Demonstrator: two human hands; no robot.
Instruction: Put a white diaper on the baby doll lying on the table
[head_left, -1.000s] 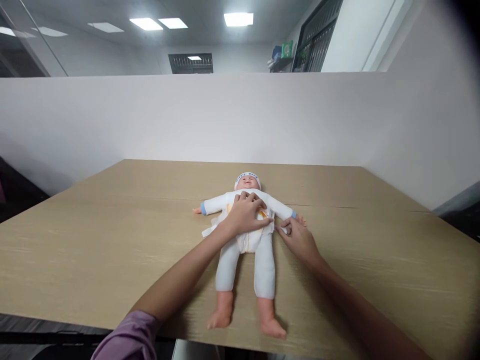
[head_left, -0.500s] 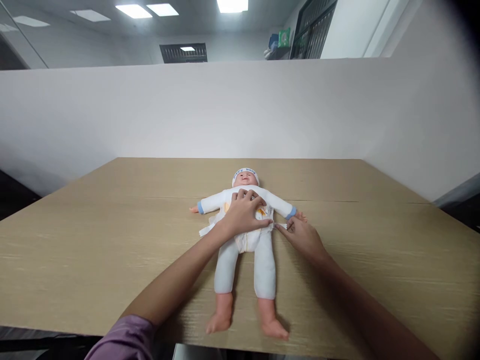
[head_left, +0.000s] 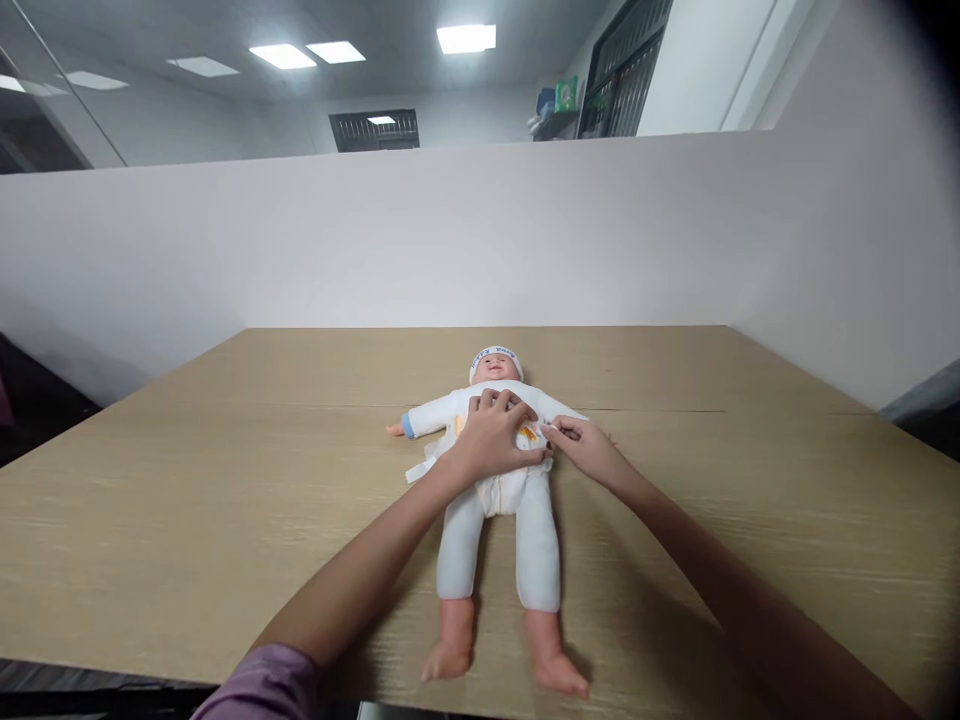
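Observation:
A baby doll [head_left: 538, 550] in white clothes and a white headband lies on its back, feet towards me. Around its hips is a white diaper [head_left: 501, 496] with orange print. My left hand [head_left: 493, 436] rests on the diaper's front over the belly, fingers and thumb spread. At the doll's right-hand side in view, my right hand [head_left: 587, 447] pinches the diaper's fastening tab, mostly hidden by the fingers, close to my left thumb. The other fastening tab [head_left: 417, 471] sticks out loose on the left. My right hand covers most of the doll's cuff and hand there.
The doll lies on a wide light-brown table [head_left: 225, 520]. A white partition [head_left: 375, 240] rises behind the table's far edge. Beyond it are ceiling lights and a shelf [head_left: 555, 124] holding a green package [head_left: 566, 94].
My right hand has moved up and inward, bringing the pinched tab over the diaper's front. My left hand stays spread on the diaper. The whole view has shifted slightly.

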